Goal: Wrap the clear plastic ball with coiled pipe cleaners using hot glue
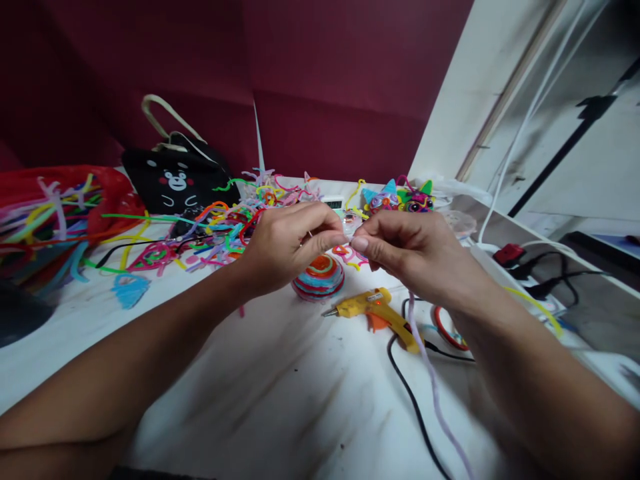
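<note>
My left hand (300, 243) and my right hand (417, 250) meet above the table, thumb and forefinger pinched on each. A small pale bit shows between the fingertips. From under my right hand a long lilac pipe cleaner (434, 380) hangs down to the bottom edge, its upper part hidden by the palm. Just below and behind my hands sits a round coiled piece (320, 279) in red, orange and blue. A yellow hot glue gun (375, 308) lies below my right hand, nozzle to the left.
Loose coloured pipe cleaners (227, 223) are heaped at the back left, beside a black bag (175, 177). Colourful finished figures (400, 199) stand at the back. A black cord (415, 407) crosses the white table (260, 400). A power strip (543, 300) lies at the right.
</note>
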`<state>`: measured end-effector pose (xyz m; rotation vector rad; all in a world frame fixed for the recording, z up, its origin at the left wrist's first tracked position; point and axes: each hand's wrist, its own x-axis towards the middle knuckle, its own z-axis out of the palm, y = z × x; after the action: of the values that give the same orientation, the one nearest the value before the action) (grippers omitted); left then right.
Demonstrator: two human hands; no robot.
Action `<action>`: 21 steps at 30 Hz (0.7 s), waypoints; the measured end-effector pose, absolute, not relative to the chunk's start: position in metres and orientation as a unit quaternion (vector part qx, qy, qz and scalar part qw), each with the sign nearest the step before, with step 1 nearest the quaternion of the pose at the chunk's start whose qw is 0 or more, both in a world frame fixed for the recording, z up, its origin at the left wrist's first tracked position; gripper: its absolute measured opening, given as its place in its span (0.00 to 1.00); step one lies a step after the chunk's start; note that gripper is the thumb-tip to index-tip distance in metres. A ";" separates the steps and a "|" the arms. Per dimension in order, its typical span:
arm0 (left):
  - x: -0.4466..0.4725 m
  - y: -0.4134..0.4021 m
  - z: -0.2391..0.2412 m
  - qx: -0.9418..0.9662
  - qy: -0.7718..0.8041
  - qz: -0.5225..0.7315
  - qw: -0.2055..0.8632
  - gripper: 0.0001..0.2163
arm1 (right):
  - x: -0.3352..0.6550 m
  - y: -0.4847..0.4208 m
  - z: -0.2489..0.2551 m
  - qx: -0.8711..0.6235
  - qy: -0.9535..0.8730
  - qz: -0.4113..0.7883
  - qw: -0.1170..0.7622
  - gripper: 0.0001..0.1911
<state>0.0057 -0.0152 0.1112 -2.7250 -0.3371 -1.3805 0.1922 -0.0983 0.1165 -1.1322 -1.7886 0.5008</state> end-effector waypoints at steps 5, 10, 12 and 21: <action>0.007 -0.009 0.104 -0.884 -0.129 -0.450 0.001 0.12 | 0.192 -0.094 0.112 -0.467 -0.720 0.227 0.461 0.10; 0.006 -0.008 0.097 -0.896 -0.117 -0.426 -0.037 0.08 | 0.194 -0.091 0.108 -0.483 -0.713 0.205 0.465 0.10; 0.004 -0.011 0.097 -0.903 -0.110 -0.414 -0.008 0.08 | 0.194 -0.089 0.105 -0.490 -0.720 0.196 0.452 0.10; 0.000 -0.010 0.073 -0.841 -0.210 -0.383 -0.319 0.11 | 0.196 -0.079 0.091 -0.520 -0.714 0.187 0.431 0.12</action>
<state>-0.0001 -0.0103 0.0733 -3.3643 -0.8404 -1.5313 0.1957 -0.0793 0.0912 -1.2965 -1.7802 0.4675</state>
